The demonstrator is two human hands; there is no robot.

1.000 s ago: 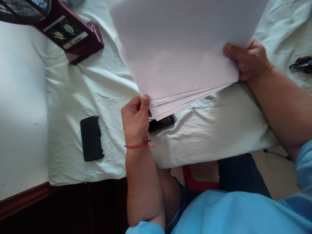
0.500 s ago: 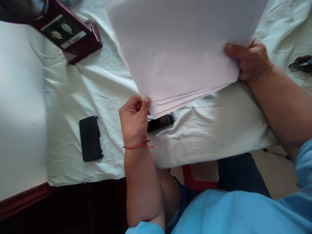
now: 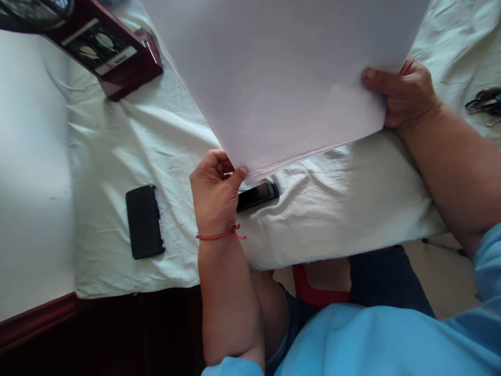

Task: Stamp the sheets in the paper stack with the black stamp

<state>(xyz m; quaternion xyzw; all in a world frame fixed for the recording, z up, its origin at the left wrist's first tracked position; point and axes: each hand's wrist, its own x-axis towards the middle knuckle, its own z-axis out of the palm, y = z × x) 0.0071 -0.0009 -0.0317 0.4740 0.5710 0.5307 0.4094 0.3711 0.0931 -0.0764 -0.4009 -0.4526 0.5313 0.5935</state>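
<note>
Left hand (image 3: 215, 193): pinches near left corner of papers (image 3: 282, 78).
Right hand (image 3: 410, 94): grips right edge, thumb on top.
Papers: over the cloth (image 3: 332, 209), reaching forward from both hands; far end out of view, so long axis cannot be told.

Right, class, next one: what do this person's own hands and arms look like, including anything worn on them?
The left hand and right hand are gloveless. A thin red cord bracelet, knotted with loose ends, circles the left wrist; the right wrist shows nothing worn. Light blue sleeves leave both forearms uncovered.
</note>
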